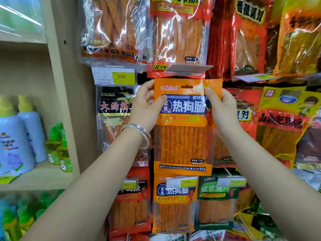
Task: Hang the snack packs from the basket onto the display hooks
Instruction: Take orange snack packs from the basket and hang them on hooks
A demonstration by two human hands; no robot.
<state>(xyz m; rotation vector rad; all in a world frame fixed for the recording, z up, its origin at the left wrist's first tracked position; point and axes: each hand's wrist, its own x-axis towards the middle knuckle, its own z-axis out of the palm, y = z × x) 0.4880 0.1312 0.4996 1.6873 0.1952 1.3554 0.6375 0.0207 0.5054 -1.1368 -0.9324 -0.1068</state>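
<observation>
From the head view, both hands hold one orange snack pack [184,126] upright in front of a wall of hanging packs. The left hand [146,105] pinches the pack's upper left edge, thumb on the front over the blue band, fingers curled behind; a silver bangle [137,132] circles that wrist. The right hand [221,108] pinches the upper right corner, thumb pressed on the front just beside the hang slot [186,87], fingers behind. The slot sits just below a grey price tag holder [188,69] at the end of a hook; whether the hook passes through the slot cannot be told. A matching orange pack [174,204] hangs directly below, with a yellow price label [182,183] across its top. A black pack [114,108] hangs to the left, red and yellow packs to the right. On the wooden shelf [43,173] at far left stand blue bottles [16,136] and small green bottles [57,146]. The basket is out of view.
</observation>
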